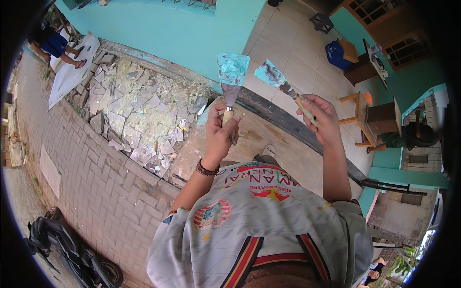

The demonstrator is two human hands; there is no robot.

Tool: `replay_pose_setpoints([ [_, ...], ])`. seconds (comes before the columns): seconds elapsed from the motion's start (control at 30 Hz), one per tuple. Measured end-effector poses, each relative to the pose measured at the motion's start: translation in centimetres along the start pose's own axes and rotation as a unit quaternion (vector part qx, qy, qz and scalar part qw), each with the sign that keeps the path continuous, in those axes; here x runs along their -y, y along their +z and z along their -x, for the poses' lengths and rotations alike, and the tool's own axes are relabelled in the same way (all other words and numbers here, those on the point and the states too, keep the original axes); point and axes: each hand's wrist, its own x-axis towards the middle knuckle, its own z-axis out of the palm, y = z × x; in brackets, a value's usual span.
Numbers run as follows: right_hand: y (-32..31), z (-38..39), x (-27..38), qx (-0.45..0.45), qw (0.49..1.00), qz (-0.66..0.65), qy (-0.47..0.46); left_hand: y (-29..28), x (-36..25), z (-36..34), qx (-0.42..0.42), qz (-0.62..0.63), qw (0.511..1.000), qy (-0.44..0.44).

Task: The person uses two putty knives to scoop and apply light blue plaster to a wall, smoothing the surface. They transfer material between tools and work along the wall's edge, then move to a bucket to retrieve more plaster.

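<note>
My left hand (222, 126) grips the wooden handle of a wide putty knife (230, 91), held upright with a thick lump of turquoise paste on its blade. To its right, my right hand (318, 115) grips a narrower putty knife (276, 77) by its wooden handle; it tilts up toward the left and has turquoise paste on the blade's end. The two blades are a short way apart, above a concrete step (259, 129).
Broken tiles (134, 115) lie beside the step, and a black scooter (72, 249) stands lower left. Ahead are a turquoise wall (158, 29) and tiled porch (283, 38) with wooden furniture (355, 117). Other people appear at upper left (57, 45), right (415, 134) and lower right (374, 273).
</note>
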Motion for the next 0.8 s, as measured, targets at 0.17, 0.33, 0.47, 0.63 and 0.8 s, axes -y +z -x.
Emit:
replay_pose_setpoints([
  [0.17,1.4,1.5,-0.8,-0.002,1.0,-0.02,0.019,0.4,-1.2,0.6,0.01,-0.007,1.0,0.006],
  [0.33,3.3,3.3,-3.3,-0.054,0.996,-0.067,0.008,1.0,-1.2,1.0,0.034,-0.037,0.999,0.011],
  [0.47,4.2,4.2,-4.4,-0.069,0.993,-0.097,0.012,1.6,-0.8,1.4,0.038,-0.122,0.991,0.036],
  [0.63,4.2,3.5,-6.0,-0.068,0.975,-0.208,0.035,2.1,0.2,1.1,0.036,-0.265,0.96,0.088],
  [0.8,1.8,3.4,-2.8,-0.137,0.989,-0.021,-0.041,3.1,0.1,0.9,0.054,-0.241,0.969,0.029],
])
